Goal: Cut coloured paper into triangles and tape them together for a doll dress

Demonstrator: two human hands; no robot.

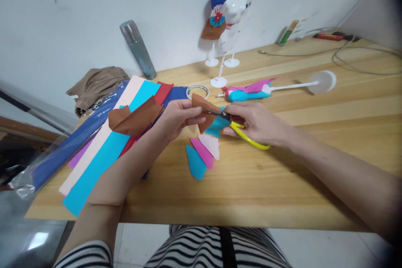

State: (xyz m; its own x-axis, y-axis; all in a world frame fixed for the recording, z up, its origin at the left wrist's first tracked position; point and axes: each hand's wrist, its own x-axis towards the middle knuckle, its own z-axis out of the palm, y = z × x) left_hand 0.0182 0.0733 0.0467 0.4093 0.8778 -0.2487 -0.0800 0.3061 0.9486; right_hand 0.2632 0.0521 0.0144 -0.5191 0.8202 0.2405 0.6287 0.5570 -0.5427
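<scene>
Between the thumb and fingers of my left hand [179, 119] is a piece of brown crepe paper [207, 122]. My right hand [256, 122] grips yellow-handled scissors [251, 137], whose blades lie across the brown piece. Behind it, a blue piece [216, 126] shows partly. Just below, on the table, are cut petal-shaped pieces in blue [196, 162], magenta [203, 153] and pale pink [211, 145]. A larger folded brown sheet [138, 116] lies beside my left wrist, over long blue and pink strips [103, 163]. How far the blades are closed is hard to make out.
A tape roll [197, 92] sits behind my hands. Small white mannequins [234, 16], some dressed in coloured paper, stand near the wall; another dressed one [249, 91] lies down. A flask [138, 49], brown cloth [97, 86], glue bottle [288, 32] and cable [337, 56] are around.
</scene>
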